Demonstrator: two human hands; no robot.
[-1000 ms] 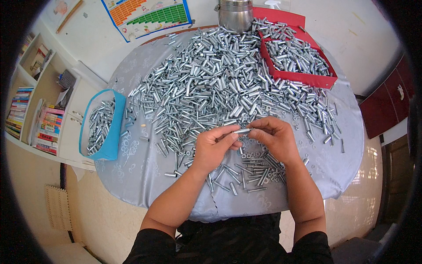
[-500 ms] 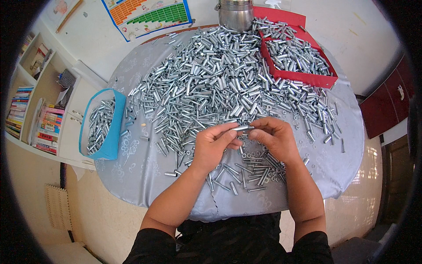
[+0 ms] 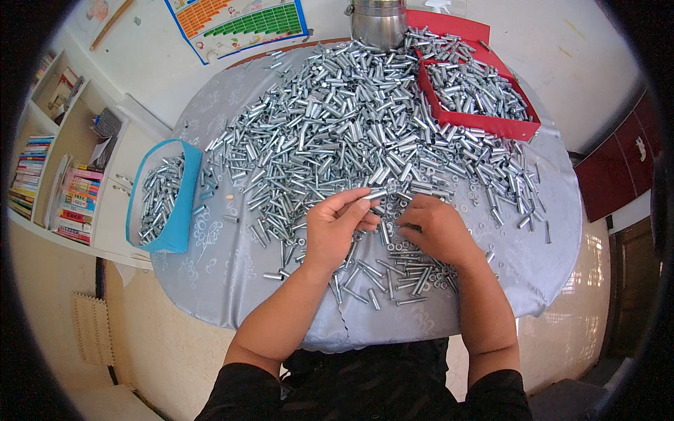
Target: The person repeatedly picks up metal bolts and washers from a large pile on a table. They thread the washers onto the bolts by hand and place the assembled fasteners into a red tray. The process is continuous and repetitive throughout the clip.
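Between the thumb and fingers of my left hand (image 3: 335,226) is a shiny metal sleeve (image 3: 377,194), lying nearly level above the table. My right hand (image 3: 435,226) is low over the table, a little to the right of the sleeve and apart from it. Its fingers are curled together and partly hidden, so whatever they pinch cannot be made out. Beneath and between my hands are scattered small washers (image 3: 401,247) and a loose group of bolts (image 3: 419,275). Just beyond my fingers starts a large heap of metal sleeves and bolts (image 3: 337,133).
A blue fabric bin (image 3: 184,203) of metal parts stands at the left table edge. At the back right is a red box (image 3: 484,126), also full of them. A steel canister (image 3: 379,24) stands behind the heap. The round table wears a grey cloth (image 3: 232,295).
My right hand has let go of the sleeve's right end and moved down to the table by the washers. My left hand keeps the sleeve in almost the same spot.
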